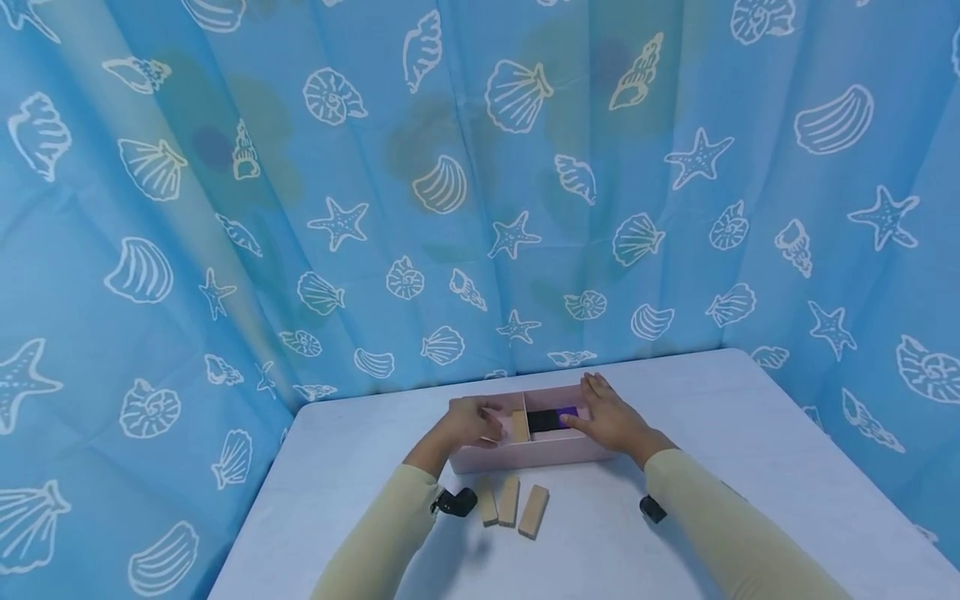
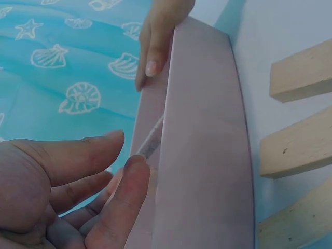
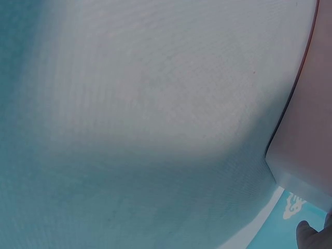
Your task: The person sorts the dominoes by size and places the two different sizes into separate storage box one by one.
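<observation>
A pale pink box (image 1: 555,452) with a divider (image 1: 526,408) stands on the table. My left hand (image 1: 471,421) reaches over its left compartment, thumb and fingertips apart with nothing visible between them. A wooden block (image 1: 519,427) lies there against the divider. On the other side of the divider are a black block (image 1: 542,420) and a purple block (image 1: 571,412). My right hand (image 1: 613,421) rests on the box's right end with straight fingers, its thumb beside the purple block. The right wrist view shows mostly tabletop and the box's side (image 3: 303,124).
In front of the box, three wooden blocks lie side by side: a left one (image 1: 487,502), a middle one (image 1: 508,500) and a right one (image 1: 533,512). A blue shell-print curtain (image 1: 480,275) hangs behind the white table (image 1: 360,467).
</observation>
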`<state>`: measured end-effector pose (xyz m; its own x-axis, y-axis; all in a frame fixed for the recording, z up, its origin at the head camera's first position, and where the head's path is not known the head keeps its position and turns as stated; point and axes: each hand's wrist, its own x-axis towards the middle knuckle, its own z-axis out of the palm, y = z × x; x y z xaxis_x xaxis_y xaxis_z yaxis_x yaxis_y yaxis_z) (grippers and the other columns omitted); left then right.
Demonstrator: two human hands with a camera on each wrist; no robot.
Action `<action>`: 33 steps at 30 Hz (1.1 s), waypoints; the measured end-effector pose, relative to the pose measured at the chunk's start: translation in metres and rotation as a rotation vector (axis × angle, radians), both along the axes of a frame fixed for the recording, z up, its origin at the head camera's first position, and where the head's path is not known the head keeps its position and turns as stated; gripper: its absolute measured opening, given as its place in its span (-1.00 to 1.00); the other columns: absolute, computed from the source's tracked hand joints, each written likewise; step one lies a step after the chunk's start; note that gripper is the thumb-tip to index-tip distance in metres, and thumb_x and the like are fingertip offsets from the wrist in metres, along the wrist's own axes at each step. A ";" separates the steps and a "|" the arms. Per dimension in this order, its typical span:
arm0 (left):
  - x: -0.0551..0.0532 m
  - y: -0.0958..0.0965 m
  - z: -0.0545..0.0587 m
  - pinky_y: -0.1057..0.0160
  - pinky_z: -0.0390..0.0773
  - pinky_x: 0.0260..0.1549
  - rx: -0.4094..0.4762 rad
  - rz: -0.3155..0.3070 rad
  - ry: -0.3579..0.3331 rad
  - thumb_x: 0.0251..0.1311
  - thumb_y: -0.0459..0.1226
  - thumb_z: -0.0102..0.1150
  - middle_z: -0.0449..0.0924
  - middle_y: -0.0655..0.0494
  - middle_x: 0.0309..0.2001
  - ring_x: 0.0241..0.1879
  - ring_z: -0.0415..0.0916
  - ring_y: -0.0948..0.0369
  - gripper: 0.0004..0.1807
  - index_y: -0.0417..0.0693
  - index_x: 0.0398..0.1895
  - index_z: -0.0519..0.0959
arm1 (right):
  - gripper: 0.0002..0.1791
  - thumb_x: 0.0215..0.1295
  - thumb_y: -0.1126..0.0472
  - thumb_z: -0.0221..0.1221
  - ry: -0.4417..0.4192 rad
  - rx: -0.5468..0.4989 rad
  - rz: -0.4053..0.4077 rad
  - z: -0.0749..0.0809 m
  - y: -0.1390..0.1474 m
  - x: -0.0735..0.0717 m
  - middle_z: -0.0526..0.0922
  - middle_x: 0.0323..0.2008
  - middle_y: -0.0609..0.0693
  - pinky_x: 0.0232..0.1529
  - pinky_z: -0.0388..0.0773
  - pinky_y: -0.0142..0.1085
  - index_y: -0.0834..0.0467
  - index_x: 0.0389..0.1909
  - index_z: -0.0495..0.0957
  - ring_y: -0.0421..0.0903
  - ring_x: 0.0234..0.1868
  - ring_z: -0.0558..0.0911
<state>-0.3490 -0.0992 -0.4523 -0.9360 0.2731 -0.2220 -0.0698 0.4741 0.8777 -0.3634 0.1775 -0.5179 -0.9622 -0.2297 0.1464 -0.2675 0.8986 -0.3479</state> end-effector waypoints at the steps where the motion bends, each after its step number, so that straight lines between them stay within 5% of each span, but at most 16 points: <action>1: 0.002 -0.001 0.000 0.15 0.67 -0.32 0.012 -0.006 0.003 0.07 -0.54 0.31 0.56 -0.07 -0.25 -0.26 0.62 0.03 -0.46 -0.26 0.19 0.49 | 0.20 0.20 -0.55 -0.13 -0.001 -0.002 -0.001 0.000 0.000 0.000 -0.04 0.49 0.29 0.39 -0.02 0.11 0.38 0.48 -0.03 0.23 0.49 -0.11; 14: 0.027 -0.011 -0.001 0.14 0.65 -0.22 -0.011 -0.057 0.048 0.08 -0.50 0.33 0.57 -0.01 -0.25 -0.28 0.58 0.08 -0.49 -0.18 0.15 0.50 | 0.13 0.27 -0.46 -0.07 -0.015 0.007 0.012 0.002 0.000 -0.001 -0.07 0.49 0.30 0.40 -0.05 0.10 0.40 0.47 -0.05 0.24 0.49 -0.12; 33: 0.054 -0.034 -0.027 0.10 0.66 -0.28 0.036 -0.051 0.013 0.09 -0.46 0.33 0.53 -0.03 -0.23 -0.27 0.57 0.08 -0.49 -0.23 0.16 0.49 | 0.13 0.26 -0.45 -0.04 -0.008 -0.020 0.023 -0.001 0.002 -0.002 -0.05 0.49 0.31 0.38 -0.05 0.12 0.40 0.47 -0.04 0.25 0.49 -0.12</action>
<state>-0.2950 -0.1328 -0.4792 -0.9235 0.3282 -0.1987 -0.0347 0.4445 0.8951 -0.3651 0.1794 -0.5187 -0.9580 -0.2485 0.1431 -0.2846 0.8852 -0.3679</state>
